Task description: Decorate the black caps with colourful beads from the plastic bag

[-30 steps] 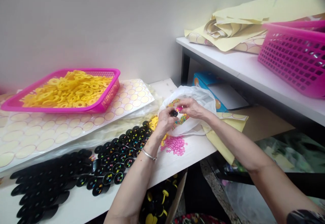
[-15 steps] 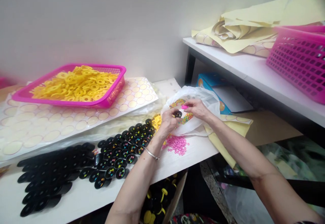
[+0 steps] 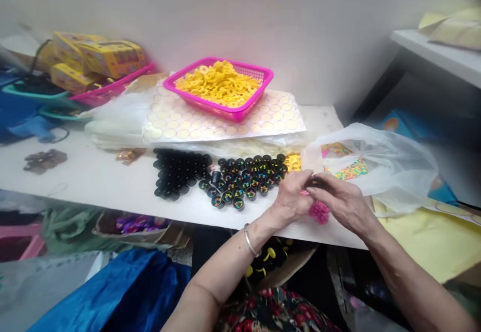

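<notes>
My left hand [image 3: 293,199], with a bangle on its wrist, is closed around a small round black cup [image 3: 314,182] above the table's front part. The fingers of my right hand [image 3: 347,201] are bent together over the same cup from the other side; what they pinch is hidden. A bit of pink shows between the fingertips. Below the hands lies a pile of small pink beads [image 3: 319,213]. Left of them stand rows of black cups [image 3: 238,191] with coloured beads inside. Close behind is a small heap of yellow pieces [image 3: 293,161].
A white plastic bag [image 3: 398,161] with multicoloured beads [image 3: 353,169] lies at right. More black pieces [image 3: 176,171] stand in a block at left. A pink basket [image 3: 221,109] of yellow rings sits behind on printed sheets [image 3: 171,131]. Yellow boxes [image 3: 112,58] are at far left.
The view has swung left. My hands have come away from the bag's opening and together over the pink beads. The pink object seen in my right hand is now mostly hidden.
</notes>
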A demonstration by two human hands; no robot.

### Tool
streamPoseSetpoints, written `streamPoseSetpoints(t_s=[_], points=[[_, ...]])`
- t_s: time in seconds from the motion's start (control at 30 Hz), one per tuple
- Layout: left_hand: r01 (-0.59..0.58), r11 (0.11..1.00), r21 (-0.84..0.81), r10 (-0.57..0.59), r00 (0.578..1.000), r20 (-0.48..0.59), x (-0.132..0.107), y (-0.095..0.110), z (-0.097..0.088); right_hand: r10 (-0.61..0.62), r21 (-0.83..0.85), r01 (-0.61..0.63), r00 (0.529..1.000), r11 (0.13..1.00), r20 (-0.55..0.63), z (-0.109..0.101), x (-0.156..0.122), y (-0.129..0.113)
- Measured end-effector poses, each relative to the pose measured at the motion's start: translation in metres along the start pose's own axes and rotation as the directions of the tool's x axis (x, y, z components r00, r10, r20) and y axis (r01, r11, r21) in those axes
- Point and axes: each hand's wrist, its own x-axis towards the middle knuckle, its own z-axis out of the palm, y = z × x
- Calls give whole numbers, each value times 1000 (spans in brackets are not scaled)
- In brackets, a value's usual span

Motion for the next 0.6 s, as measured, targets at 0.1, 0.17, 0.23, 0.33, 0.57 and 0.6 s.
streamPoseSetpoints(t_s=[0.1,0.17,0.23,0.33,0.57,0.6], points=[[-47,997,67,57,985,-165,-37,2,-40,-32,-70,33,999,997,16,16,-16,-11],[60,987,148,0,928,-374,-64,-5,-72,-21,-93,24,999,995,39,33,-28,-15],[241,958,155,-99,787,-608,-89,-19,-105,-25,-102,32,998,994,65,56,-36,-16],[425,905,-31,-265,506,-821,-112,-48,-146,-75,-184,95,991,978,115,96,-42,-10],[480,791,-378,-585,417,-696,-111,-103,-177,-231,-422,216,973,881,15,139,-34,13],[469,796,-383,-584,429,-689,-107,-107,-175,-259,-450,232,966,863,1,139,-35,13]])
